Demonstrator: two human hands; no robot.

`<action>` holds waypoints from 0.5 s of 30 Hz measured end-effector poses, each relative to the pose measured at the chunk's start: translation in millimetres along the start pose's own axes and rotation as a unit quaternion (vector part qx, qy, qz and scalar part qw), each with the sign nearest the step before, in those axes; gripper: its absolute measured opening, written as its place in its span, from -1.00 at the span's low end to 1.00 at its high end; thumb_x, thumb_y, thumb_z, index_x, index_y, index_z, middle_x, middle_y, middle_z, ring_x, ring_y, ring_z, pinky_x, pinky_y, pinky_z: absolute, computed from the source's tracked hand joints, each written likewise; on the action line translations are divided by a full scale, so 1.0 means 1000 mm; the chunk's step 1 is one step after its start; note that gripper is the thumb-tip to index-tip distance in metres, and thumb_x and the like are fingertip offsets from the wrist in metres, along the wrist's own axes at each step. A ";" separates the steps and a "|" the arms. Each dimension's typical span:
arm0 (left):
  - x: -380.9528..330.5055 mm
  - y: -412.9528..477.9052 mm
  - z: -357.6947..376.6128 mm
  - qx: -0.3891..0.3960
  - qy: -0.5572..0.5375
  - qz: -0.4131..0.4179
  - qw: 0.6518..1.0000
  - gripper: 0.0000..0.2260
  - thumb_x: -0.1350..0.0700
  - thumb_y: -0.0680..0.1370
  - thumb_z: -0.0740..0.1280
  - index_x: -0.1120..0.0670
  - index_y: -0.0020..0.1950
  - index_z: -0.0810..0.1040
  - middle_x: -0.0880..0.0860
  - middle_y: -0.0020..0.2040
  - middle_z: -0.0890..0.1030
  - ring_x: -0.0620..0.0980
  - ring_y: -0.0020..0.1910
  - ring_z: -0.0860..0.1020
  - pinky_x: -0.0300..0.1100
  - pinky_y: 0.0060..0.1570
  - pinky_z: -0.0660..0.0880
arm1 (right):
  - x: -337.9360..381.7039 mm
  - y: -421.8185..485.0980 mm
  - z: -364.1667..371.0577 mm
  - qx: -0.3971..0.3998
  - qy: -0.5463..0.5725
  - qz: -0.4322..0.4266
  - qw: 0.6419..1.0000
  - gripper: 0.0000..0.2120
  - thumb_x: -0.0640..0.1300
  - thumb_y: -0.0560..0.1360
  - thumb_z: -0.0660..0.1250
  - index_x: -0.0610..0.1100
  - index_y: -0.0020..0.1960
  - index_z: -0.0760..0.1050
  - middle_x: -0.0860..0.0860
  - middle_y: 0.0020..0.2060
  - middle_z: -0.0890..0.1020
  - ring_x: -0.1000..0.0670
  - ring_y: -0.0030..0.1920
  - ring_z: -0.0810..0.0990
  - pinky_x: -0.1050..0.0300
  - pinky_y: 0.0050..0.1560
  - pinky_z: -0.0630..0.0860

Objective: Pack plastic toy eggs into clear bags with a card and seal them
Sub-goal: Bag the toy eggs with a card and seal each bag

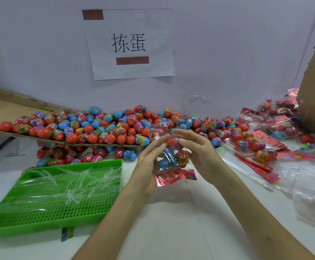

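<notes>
- The clear bag point(171, 156) is held upright in the air above the desk point(171, 212), between the two hands. Its long axis runs top to bottom.
- Several eggs are stacked inside it, a red egg point(172, 143) uppermost. The red card point(173, 177) lies across the bottom end.
- The loose bag mouth point(159, 131) stands open above the top egg, not yet sealed by the look of it.
- The left grip point(149, 164) has its fingers nearly straight, pressed flat against the bag's left side.
- The right grip point(198, 147) reaches in from the right, fingers stretched over the top egg and thumb tip against it. Whether it truly pinches the egg or the film I cannot tell.
- For closing, the mouth lies just above and left of the right fingertips, so that grip looks the nearer one, while the left steadies the stack.
- Behind, a pile of loose eggs point(100, 126) spreads over a cardboard sheet point(6, 106) and the desk.
- A green tray point(59, 199) holding clear strips sits to the left. Packed bags point(256, 141) lie heaped to the right.
</notes>
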State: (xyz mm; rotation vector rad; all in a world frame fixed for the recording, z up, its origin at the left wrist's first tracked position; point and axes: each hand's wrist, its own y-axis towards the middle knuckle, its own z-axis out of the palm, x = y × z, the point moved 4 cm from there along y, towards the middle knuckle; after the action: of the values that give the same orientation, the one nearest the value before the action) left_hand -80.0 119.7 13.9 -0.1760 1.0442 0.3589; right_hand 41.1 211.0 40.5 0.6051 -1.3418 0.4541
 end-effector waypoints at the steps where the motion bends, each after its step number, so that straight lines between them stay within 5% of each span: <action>1: 0.000 -0.001 0.001 0.007 -0.005 0.002 1.000 -0.78 0.11 0.61 0.37 -0.11 0.16 0.74 -0.01 0.17 0.73 -0.05 0.11 0.71 -0.16 -0.13 0.66 | 0.000 0.000 0.000 -0.001 0.015 0.001 1.000 -0.79 -0.18 0.59 0.35 -0.04 0.17 0.67 0.04 0.11 0.71 0.03 0.18 0.65 0.13 0.12 0.53; 6: -0.003 -0.006 0.010 0.043 -0.036 0.004 0.998 -0.70 -0.04 0.54 0.37 -0.14 0.25 0.70 -0.07 0.23 0.70 -0.11 0.16 0.69 -0.22 -0.09 0.65 | -0.002 0.000 -0.004 0.001 0.067 -0.002 0.998 -0.72 -0.28 0.64 0.24 -0.07 0.04 0.72 -0.01 0.06 0.71 -0.02 0.16 0.62 -0.06 0.21 0.50; 10: -0.003 -0.003 0.010 0.047 -0.044 0.010 0.998 -0.62 -0.10 0.56 0.34 -0.15 0.38 0.61 -0.06 0.34 0.64 0.01 0.27 0.65 -0.02 0.07 0.66 | -0.001 0.000 -0.004 -0.015 0.082 -0.011 0.996 -0.61 -0.29 0.66 0.16 -0.04 -0.03 0.74 -0.04 0.06 0.71 0.03 0.08 0.65 0.08 0.05 0.61; 15: -0.004 -0.003 0.006 -0.042 0.034 0.047 0.997 -0.74 -0.14 0.58 0.34 -0.27 0.24 0.67 -0.09 0.24 0.69 -0.02 0.18 0.69 -0.02 0.11 0.61 | -0.002 -0.001 -0.001 -0.035 0.065 -0.005 0.997 -0.65 -0.28 0.67 0.17 -0.06 0.00 0.72 0.02 0.03 0.72 0.09 0.06 0.65 0.12 0.03 0.52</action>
State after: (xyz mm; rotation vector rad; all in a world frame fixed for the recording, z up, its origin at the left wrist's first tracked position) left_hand -75.9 117.6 20.1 -0.2150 1.1074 0.4853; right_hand 42.3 211.4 37.8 0.5148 -1.2258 0.4294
